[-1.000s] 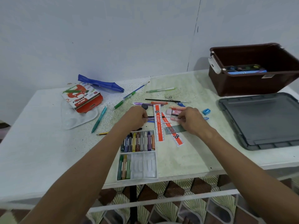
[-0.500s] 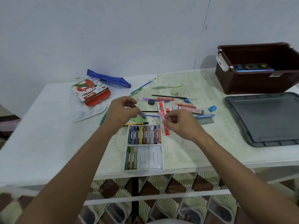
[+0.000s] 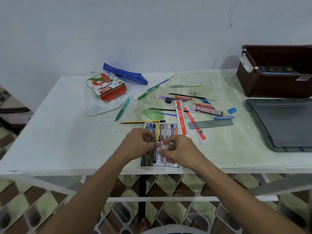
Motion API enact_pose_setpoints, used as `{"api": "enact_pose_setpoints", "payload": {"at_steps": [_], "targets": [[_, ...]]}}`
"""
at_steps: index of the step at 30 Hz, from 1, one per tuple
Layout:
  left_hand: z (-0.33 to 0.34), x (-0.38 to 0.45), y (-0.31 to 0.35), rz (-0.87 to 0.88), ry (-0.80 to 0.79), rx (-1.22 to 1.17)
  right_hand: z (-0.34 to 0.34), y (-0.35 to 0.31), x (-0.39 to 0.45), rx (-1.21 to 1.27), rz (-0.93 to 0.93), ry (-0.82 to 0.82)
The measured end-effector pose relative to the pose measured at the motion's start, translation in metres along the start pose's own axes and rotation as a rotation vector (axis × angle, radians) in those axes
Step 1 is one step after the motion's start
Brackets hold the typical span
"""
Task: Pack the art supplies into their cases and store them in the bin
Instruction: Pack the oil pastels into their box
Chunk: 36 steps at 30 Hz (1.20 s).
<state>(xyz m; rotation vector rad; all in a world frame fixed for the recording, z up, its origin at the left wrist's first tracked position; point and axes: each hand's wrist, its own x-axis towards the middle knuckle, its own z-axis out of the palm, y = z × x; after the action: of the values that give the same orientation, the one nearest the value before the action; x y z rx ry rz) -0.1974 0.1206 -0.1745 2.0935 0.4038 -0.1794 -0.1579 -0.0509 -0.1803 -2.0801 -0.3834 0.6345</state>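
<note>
Bare table (image 3: 59, 132) left of tray (image 3: 176, 166)

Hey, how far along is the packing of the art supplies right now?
Early on. Done: the crayon tray has a full back row, and the brown bin holds one paint set. In hand: the right hand pinches a pink crayon over the tray's front row; the left hand works beside it. Left: pens, rulers, the crayon box and blue pouch lie loose.
</note>
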Motion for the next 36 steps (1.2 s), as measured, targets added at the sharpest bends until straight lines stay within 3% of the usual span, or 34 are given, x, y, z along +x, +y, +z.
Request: {"api": "enact_pose_setpoints", "payload": {"at_steps": [5,11,18,36], "targets": [[0.000,-0.001,-0.002,0.036,-0.031,0.068,0.002,0.004,-0.004,-0.005,-0.004,0.018],[-0.004,-0.008,-0.003,0.152,-0.057,0.336,-0.004,0.007,-0.007,-0.223,-0.160,-0.012],[-0.003,-0.012,-0.003,0.219,-0.106,0.471,0.004,0.006,-0.006,-0.329,-0.234,-0.056],[0.002,-0.007,-0.004,0.237,-0.140,0.565,0.002,0.012,0.001,-0.359,-0.197,-0.066]]}}
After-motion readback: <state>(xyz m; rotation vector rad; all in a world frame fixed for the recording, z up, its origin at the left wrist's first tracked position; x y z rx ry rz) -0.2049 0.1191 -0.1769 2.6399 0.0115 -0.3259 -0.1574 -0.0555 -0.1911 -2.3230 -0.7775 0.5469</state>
